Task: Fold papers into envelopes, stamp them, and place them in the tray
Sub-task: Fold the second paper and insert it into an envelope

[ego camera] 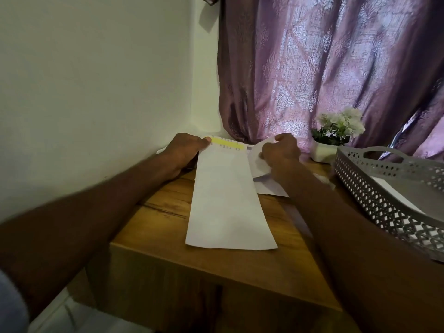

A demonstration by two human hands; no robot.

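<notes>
The left hand (186, 150) pinches the long paper (228, 200) at the table's (168, 227) far edge; the right hand (280, 150) curls around a bent sheet (258, 162). If one slips, the fold could go crooked.

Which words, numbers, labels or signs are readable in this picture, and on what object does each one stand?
No text can be read.
Long folded white paper, far end with the yellow highlighted band: small dark printed marks, too blurred to read.
White sheet beside it, next to the right hand: faint print, too small to read.
Grey perforated tray: no label visible.
</notes>
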